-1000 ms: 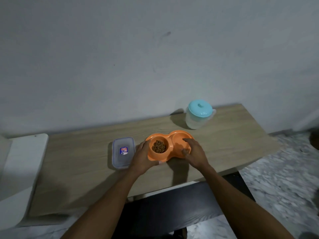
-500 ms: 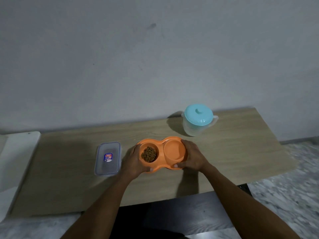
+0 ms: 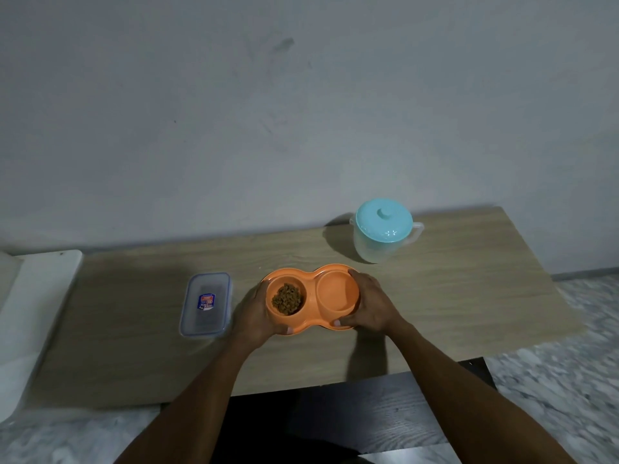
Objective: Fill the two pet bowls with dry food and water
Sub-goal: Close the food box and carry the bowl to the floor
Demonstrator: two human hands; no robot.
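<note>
The orange double pet bowl sat on the wooden table, gripped at both ends: the left hand clasped the 9 o'clock end, the right hand the 3 o'clock end. Its left well held dry kibble; the right well looked empty. A lidded clear container lay at 9 o'clock, a teal-lidded pitcher at 1 o'clock.

One orange double bowl — two wells, one lidded jug, one lidded container, two hands
</note>
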